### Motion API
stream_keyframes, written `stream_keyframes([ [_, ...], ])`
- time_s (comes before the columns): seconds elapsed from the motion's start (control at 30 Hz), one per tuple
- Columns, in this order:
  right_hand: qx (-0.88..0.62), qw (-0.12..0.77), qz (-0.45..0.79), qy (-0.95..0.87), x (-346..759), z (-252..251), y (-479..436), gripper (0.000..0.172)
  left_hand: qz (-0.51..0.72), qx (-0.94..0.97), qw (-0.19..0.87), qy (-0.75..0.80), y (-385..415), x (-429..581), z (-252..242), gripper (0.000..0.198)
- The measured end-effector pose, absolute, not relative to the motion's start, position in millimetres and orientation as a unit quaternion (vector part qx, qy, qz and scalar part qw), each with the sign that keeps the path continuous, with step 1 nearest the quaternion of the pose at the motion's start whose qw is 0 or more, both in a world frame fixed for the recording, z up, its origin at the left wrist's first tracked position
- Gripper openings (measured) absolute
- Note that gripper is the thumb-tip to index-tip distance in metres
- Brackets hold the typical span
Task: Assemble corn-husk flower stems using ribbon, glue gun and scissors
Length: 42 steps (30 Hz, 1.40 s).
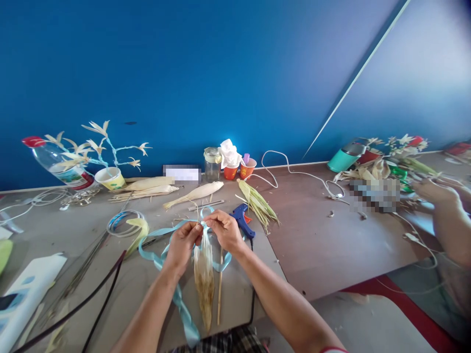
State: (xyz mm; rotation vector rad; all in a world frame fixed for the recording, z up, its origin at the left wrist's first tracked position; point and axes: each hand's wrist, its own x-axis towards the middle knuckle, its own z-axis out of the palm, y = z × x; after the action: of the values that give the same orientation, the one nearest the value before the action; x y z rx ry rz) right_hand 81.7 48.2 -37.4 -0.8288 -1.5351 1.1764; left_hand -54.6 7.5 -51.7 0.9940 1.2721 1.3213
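Observation:
My left hand (183,245) and my right hand (225,229) meet at the middle of the near table. Between their pinched fingertips is the pale gathered top of a corn husk (204,279), which hangs down, brown toward its pointed lower end. A light blue ribbon (180,306) loops around behind both hands and trails to the table's front edge. Just beyond my right hand lies a blue glue gun (243,220). A thin stick (220,289) lies right of the husk.
Behind are husk bundles (198,193), a glass jar (212,164), paper cups (247,168) and husk flowers in a yellow cup (110,178). A plastic bottle (62,166) leans at left. A power strip (31,294) lies front left. Another person's hands (437,193) are at far right.

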Motion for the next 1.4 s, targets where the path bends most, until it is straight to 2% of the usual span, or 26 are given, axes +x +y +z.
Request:
stream_keyframes([
  [0.33,-0.450,0.472,0.478,-0.589,81,-39,52,0.031,0.451,0.518,0.415,0.597,5,-54,-41,0.023],
  [0.5,-0.431,0.470,0.513,-0.575,81,-39,55,0.036,0.435,0.555,0.410,0.579,6,-52,-44,0.024],
  [0.7,-0.356,0.429,0.602,-0.571,85,-38,55,0.045,0.461,0.514,0.460,0.558,7,-54,-44,0.029],
  [0.97,-0.320,0.409,0.671,-0.530,82,-36,53,0.030,0.459,0.507,0.460,0.566,6,-53,-41,0.031],
  [1.4,-0.365,0.473,0.662,-0.452,82,-32,51,0.028,0.464,0.511,0.458,0.560,6,-51,-43,0.019],
])
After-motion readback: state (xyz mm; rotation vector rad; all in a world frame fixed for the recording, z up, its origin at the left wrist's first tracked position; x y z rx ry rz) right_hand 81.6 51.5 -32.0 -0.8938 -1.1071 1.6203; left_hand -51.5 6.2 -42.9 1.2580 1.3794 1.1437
